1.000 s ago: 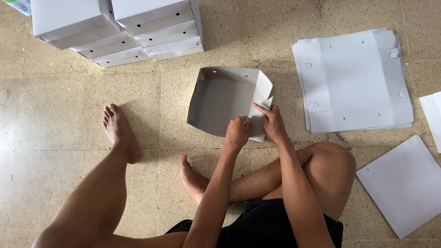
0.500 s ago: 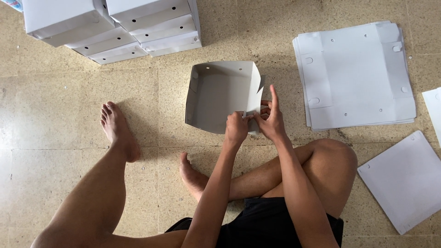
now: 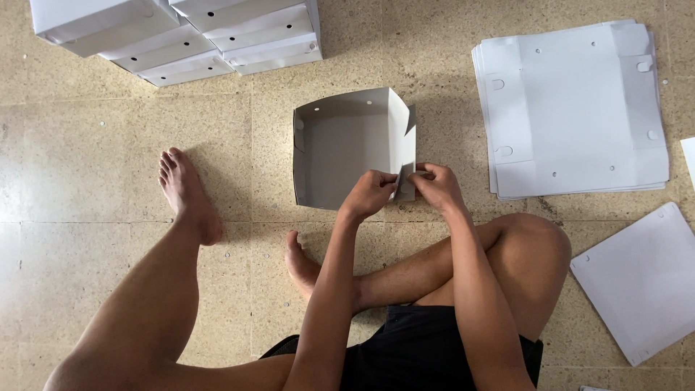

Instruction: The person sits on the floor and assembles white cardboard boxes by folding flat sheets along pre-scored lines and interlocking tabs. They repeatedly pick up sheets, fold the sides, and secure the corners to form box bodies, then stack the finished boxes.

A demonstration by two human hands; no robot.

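White cardboard box (image 3: 347,148) flap, apparently pinched by left hand (image 3: 371,192) and right hand (image 3: 433,185) (wrists bent).

Speckled beige tile floor (image 3: 108,145) with thin grout lines, soft even daylight

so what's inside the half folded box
The half folded box shows only its bare grey inner walls and base. Its near right corner is covered by the left hand and right hand pinching a flap.

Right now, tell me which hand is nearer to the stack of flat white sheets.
Right. The right hand is at the half-folded box's near corner, on the side facing the stack of flat sheets; the left hand is just beyond it, farther away.
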